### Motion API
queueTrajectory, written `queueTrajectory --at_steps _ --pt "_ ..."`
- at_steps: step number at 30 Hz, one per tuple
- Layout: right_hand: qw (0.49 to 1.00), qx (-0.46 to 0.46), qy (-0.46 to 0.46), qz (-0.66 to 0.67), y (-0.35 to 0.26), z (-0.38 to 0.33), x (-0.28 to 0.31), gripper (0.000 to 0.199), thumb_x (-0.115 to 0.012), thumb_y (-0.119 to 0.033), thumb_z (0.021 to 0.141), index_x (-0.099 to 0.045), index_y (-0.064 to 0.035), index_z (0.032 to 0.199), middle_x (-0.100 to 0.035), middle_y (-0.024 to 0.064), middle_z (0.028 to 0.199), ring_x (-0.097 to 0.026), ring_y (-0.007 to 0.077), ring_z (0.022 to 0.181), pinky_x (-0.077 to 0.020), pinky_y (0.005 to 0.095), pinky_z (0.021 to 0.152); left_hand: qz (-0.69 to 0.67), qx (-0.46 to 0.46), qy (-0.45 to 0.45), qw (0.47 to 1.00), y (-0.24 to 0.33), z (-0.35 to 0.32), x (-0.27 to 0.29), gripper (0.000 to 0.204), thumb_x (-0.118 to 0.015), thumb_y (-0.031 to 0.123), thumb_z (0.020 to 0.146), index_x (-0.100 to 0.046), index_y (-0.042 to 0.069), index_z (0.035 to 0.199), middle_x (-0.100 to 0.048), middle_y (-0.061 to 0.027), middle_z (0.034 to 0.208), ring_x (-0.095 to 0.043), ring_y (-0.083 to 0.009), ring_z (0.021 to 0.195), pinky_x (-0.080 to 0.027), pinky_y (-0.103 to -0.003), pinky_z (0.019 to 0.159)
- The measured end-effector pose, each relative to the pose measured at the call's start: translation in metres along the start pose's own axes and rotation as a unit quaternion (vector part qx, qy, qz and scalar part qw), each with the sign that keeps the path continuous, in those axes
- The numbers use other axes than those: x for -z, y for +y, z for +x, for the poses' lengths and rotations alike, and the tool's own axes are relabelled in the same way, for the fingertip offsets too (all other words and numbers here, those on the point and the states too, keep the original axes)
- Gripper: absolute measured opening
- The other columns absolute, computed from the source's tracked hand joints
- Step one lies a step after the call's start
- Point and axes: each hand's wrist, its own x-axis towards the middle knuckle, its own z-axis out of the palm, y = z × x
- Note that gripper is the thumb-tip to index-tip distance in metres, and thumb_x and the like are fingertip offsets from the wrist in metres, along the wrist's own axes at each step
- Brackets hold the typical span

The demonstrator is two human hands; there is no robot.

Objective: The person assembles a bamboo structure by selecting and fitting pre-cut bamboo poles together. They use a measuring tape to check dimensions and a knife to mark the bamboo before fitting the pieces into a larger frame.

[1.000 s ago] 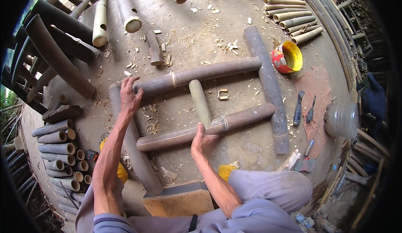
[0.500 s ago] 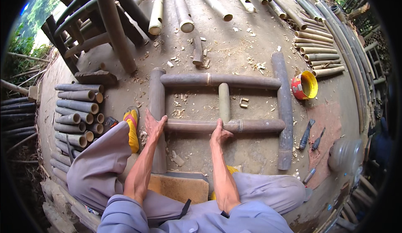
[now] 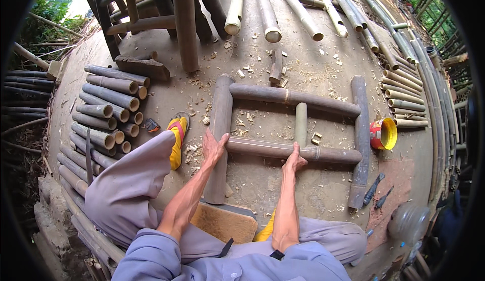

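The left hand lies flat and unclenched on the upright dark bamboo post; the right hand presses open on the lower dark bamboo crossbar, whose long axis spans between the 2 hands.

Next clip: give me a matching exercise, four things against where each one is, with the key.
Things:
1. left hand
2. right hand
3. red-and-yellow tub
4. cut bamboo stack

Places:
A. beside the frame's right post
B. on the lower crossbar
C. far left on the ground
D. on the frame's left post

Pairs: 1-D, 2-B, 3-A, 4-C
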Motion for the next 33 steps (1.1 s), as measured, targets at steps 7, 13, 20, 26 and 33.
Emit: queueTrajectory --at_steps 7,13,20,26,33 --pt "0.997 -0.053 -0.037 -0.028 -0.034 -0.019 0.014 0.089 -0.080 -0.053 0.064 -0.036 0.0042 0.116 -0.051 0.0231 0.115 -0.059 0.0336 0.096 -0.0530 0.0466 0.059 0.025 0.031 0.036 0.999 0.003 -0.009 -0.012 0.090 -0.067 0.053 0.076 -0.029 0.000 0.139 -0.046 -0.0245 0.130 -0.047 -0.0410 0.118 -0.038 -0.051 0.098" --pt "0.994 -0.088 -0.057 0.004 -0.054 -0.040 0.021 0.084 -0.081 -0.049 0.063 -0.038 0.0023 0.114 -0.051 0.0197 0.116 -0.057 0.0316 0.097 -0.0518 0.0450 0.060 -0.004 0.040 -0.010 0.999 0.000 0.000 0.000 0.091 -0.069 0.052 0.074 -0.032 -0.002 0.137 -0.049 -0.0268 0.127 -0.051 -0.0412 0.115 -0.041 -0.048 0.097" --pt "1.000 -0.023 -0.004 -0.019 -0.038 -0.011 0.014 0.085 -0.081 -0.051 0.061 -0.044 0.0093 0.109 -0.055 0.0247 0.111 -0.059 0.0334 0.096 -0.0522 0.0462 0.075 -0.026 0.037 -0.008 0.999 0.006 -0.006 -0.012 0.091 -0.064 0.054 0.078 -0.029 -0.003 0.140 -0.044 -0.0276 0.132 -0.044 -0.0412 0.123 -0.036 -0.047 0.101" --pt "0.998 0.020 0.019 -0.059 -0.042 -0.002 0.021 0.088 -0.078 -0.053 0.064 -0.045 0.0159 0.107 -0.055 0.0300 0.109 -0.058 0.0355 0.099 -0.0476 0.0424 0.087 -0.030 0.043 0.015 0.999 0.009 -0.016 -0.024 0.081 -0.050 0.056 0.087 -0.030 -0.002 0.139 -0.045 -0.0266 0.132 -0.045 -0.0417 0.121 -0.037 -0.048 0.099" --pt "0.994 0.056 0.059 -0.068 -0.037 -0.006 0.019 0.085 -0.075 -0.054 0.068 -0.045 0.0158 0.106 -0.054 0.0313 0.105 -0.058 0.0382 0.099 -0.0472 0.0445 0.087 -0.053 0.077 0.032 0.995 0.020 -0.022 -0.026 0.062 -0.038 0.047 0.096 -0.040 0.000 0.136 -0.050 -0.0232 0.128 -0.050 -0.0395 0.117 -0.038 -0.045 0.098"
